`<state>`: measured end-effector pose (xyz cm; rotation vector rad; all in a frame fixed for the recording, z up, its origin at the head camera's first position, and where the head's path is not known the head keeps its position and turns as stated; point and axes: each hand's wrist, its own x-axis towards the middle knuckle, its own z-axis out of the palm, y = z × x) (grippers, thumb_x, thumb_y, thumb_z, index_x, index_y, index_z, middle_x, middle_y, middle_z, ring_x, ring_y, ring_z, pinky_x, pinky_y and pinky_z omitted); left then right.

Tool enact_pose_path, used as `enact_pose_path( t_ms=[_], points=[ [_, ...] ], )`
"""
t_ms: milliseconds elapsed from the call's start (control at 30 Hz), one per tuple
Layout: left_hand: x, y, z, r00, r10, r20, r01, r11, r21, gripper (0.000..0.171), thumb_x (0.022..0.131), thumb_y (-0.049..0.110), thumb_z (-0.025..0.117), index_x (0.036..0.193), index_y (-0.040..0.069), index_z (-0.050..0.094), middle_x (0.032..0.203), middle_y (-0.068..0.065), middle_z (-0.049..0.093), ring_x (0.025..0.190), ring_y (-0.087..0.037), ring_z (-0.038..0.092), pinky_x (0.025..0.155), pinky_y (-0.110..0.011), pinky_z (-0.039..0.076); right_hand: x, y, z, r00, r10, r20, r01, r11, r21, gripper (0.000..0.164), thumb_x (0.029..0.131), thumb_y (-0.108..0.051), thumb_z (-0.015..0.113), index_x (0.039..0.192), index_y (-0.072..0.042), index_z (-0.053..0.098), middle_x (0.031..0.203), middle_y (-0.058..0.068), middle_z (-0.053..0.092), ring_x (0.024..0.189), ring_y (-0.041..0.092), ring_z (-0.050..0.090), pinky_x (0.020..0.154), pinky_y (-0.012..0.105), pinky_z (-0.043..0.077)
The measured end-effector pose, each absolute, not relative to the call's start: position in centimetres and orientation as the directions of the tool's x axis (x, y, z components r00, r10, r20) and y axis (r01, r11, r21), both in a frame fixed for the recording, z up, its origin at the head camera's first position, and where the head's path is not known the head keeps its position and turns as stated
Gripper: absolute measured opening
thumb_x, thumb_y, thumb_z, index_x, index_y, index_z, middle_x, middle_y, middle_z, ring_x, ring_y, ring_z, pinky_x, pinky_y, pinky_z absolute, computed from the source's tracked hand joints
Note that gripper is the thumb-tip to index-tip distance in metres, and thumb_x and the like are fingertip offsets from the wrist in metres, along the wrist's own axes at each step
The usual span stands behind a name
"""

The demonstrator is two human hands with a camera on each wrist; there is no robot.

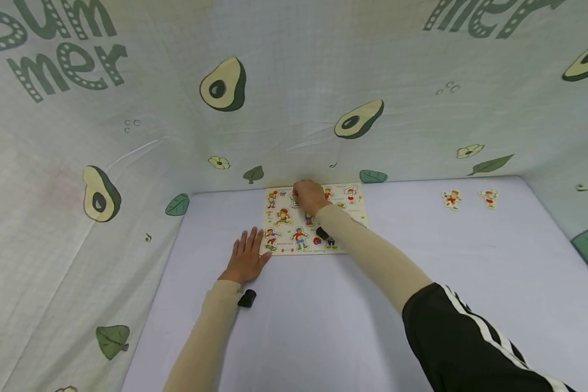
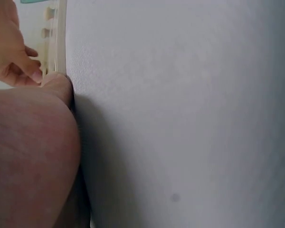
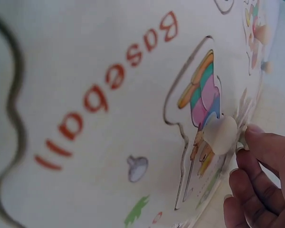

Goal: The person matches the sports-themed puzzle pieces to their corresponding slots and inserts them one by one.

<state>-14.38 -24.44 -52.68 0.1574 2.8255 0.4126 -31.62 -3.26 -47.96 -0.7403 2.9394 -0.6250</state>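
A wooden knob puzzle board [image 1: 288, 250] printed with small sports figures lies at the back of the table. Over its top row, my right hand [image 1: 310, 196] bends down from the right. In the right wrist view its thumb and index finger [image 3: 256, 137] pinch a small knob on a puzzle piece, mostly hidden by the fingers. A nearer pale knob [image 3: 221, 135] stands on a figure piece beside the word Baseball. My left hand [image 1: 246, 256] rests flat with fingers spread, its thumb [image 2: 57, 85] against the board's left front corner.
Two loose figure pieces, one [image 1: 452, 200] beside the other [image 1: 489, 198], lie at the table's back right. Behind the board rises a pale cloth [image 1: 294, 136] printed with avocados and leaves. The white tabletop [image 1: 304, 326] stretches toward me.
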Motion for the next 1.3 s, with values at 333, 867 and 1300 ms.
enact_pose_path(
  t_ms=[333, 867, 1300],
  points=[
    [-14.5, -24.2, -52.6, -0.955, 0.143, -0.259, 0.067, 0.957, 0.282, 0.076, 0.113, 0.041, 0.044, 0.169, 0.002, 0.012, 0.177, -0.021, 0.002, 0.162, -0.046, -0.002, 0.129, -0.063, 0.004, -31.8, -4.0, -48.0, -0.885, -0.46, 0.067, -0.455, 0.826, -0.333, 0.017, 0.105, -0.011, 0.066, 0.093, -0.003, 0.076, 0.097, 0.011, 0.077, 0.088, 0.026, 0.072, 0.08, 0.043, 0.061],
    [-14.2, -24.3, -52.3, -0.951, 0.144, -0.272, 0.061, 0.955, 0.291, 0.076, 0.114, 0.04, 0.043, 0.17, 0.002, 0.01, 0.177, -0.02, 0.001, 0.162, -0.046, -0.003, 0.13, -0.062, 0.003, -31.5, -3.9, -48.5, -0.886, -0.461, 0.046, -0.446, 0.82, -0.359, 0.015, 0.105, -0.01, 0.067, 0.108, -0.004, 0.08, 0.112, 0.012, 0.078, 0.1, 0.028, 0.074, 0.086, 0.047, 0.062],
    [-14.2, -24.3, -52.7, -0.953, 0.153, -0.26, 0.074, 0.953, 0.293, 0.075, 0.114, 0.04, 0.043, 0.169, 0.001, 0.011, 0.177, -0.022, 0.002, 0.162, -0.048, -0.002, 0.129, -0.063, 0.004, -30.9, -1.3, -47.4, -0.875, -0.483, 0.015, -0.448, 0.8, -0.398, 0.026, 0.102, -0.006, 0.07, 0.127, -0.003, 0.076, 0.128, 0.013, 0.075, 0.116, 0.03, 0.072, 0.095, 0.047, 0.06]
  ],
)
